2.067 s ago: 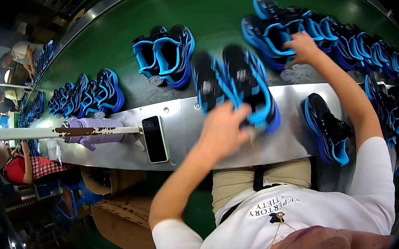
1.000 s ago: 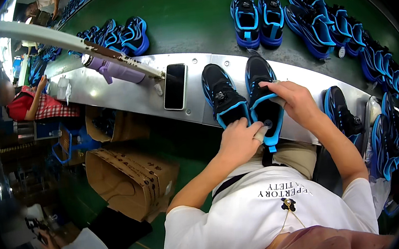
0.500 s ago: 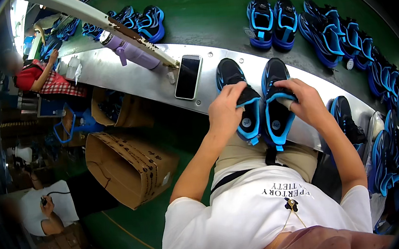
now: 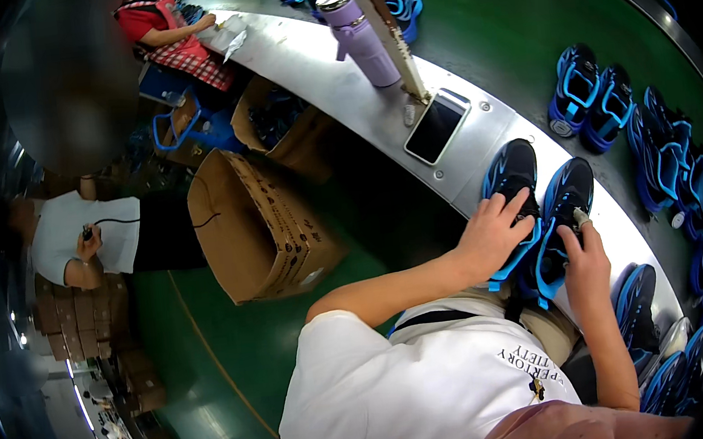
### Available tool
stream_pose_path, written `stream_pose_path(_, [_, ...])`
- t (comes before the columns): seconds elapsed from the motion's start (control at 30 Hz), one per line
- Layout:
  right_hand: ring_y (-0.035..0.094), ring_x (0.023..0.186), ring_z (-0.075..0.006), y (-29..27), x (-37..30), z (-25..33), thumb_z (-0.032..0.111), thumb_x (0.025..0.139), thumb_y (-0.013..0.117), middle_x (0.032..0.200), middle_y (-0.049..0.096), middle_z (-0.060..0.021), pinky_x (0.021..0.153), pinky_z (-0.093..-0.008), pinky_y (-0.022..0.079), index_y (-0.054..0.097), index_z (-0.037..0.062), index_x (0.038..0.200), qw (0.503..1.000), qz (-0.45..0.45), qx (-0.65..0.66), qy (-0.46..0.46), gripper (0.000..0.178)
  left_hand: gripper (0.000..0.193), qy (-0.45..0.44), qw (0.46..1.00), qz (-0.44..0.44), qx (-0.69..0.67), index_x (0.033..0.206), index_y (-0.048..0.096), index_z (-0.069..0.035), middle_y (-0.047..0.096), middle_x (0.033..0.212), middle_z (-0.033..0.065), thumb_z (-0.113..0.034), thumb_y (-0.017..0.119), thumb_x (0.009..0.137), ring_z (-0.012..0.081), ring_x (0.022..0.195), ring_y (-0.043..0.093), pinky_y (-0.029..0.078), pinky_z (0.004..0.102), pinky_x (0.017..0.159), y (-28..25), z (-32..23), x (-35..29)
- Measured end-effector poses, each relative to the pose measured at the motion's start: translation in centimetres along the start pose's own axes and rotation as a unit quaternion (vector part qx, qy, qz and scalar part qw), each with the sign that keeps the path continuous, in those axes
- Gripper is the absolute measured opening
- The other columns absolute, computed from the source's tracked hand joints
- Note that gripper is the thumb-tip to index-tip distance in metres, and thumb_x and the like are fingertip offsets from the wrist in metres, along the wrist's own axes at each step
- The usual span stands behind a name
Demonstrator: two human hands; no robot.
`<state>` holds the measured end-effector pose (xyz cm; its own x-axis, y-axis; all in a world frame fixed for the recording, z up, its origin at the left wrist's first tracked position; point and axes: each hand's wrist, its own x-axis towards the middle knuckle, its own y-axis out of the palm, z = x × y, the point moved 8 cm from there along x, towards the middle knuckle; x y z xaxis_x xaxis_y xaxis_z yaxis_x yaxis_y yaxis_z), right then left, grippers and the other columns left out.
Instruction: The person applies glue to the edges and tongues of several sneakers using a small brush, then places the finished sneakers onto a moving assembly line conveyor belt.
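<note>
Two black sneakers with bright blue trim lie side by side before me, toes pointing away over the metal ledge. My left hand (image 4: 495, 240) is at the left sneaker (image 4: 512, 170), thumb and forefinger bent around its tongue and lace area. On the right sneaker (image 4: 569, 186), my right hand (image 4: 586, 268) has its fingers closed at the laces, near the shoe opening. A pale wrap covers one fingertip of that hand. My fingers partly hide both shoe openings.
A phone (image 4: 438, 128) and a purple bottle (image 4: 368, 51) rest on the metal ledge (image 4: 301, 62), beside a worn post (image 4: 390, 35). More sneakers (image 4: 575, 90) stand on the green surface and at right. Cardboard boxes (image 4: 239, 248) stand on the left; two people are beyond.
My view has swung, moving the ledge and shoes rightward in the picture. Both hands have shifted from the raised tongues to the lace area, and the tongues now lie lower.
</note>
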<state>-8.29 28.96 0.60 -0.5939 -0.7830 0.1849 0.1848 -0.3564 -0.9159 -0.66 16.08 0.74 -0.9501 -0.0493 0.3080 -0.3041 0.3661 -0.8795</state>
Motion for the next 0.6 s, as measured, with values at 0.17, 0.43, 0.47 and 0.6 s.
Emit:
stream_pose_path(0.17, [0.055,0.115,-0.0385,-0.2,-0.2,-0.1,-0.017,0.071,0.050,0.125,0.053,-0.0216,0.093,-0.0406,0.048,0.052,0.0083,0.133,0.999,0.033,0.000,0.038,0.067,0.043,0.053,0.996,-0.064,0.029,0.120,0.056,0.000,0.045,0.131,0.0206,-0.008,0.054,0.078,0.0300,0.095,0.050,0.047,0.0358,0.085,-1.2,-1.3,-0.3])
stream_pose_path(0.43, [0.053,0.119,-0.0395,1.2,-2.3,0.1,-0.022,0.071,0.049,0.134,0.048,-0.0229,0.096,-0.0415,0.047,0.055,0.0050,0.130,0.999,-0.038,-0.012,0.011,0.065,0.036,0.112,0.987,-0.073,0.089,0.109,0.059,0.003,0.059,0.108,0.0174,-0.011,0.056,0.075,0.0232,0.081,0.057,0.050,0.0288,0.068,-0.6,-2.2,-2.4])
stream_pose_path(0.47, [0.052,0.120,-0.0406,1.1,-2.3,0.3,-0.021,0.074,0.051,0.135,0.047,-0.0239,0.097,-0.0414,0.046,0.052,0.0039,0.132,0.999,-0.028,-0.015,-0.008,0.063,0.036,0.112,0.987,-0.074,0.083,0.109,0.059,0.003,0.058,0.109,0.0176,-0.010,0.056,0.075,0.0236,0.081,0.057,0.051,0.0292,0.069,-0.7,-2.4,-2.5])
stream_pose_path(0.6, [0.047,0.125,-0.0409,0.3,-1.9,0.2,-0.015,0.078,0.056,0.139,0.043,-0.0238,0.101,-0.0420,0.043,0.045,0.0073,0.139,0.999,0.046,0.019,0.008,0.066,0.038,0.091,0.992,-0.085,0.025,0.112,0.059,0.001,0.057,0.112,0.0188,-0.009,0.056,0.076,0.0257,0.083,0.057,0.051,0.0310,0.074,-1.1,-2.1,-2.3])
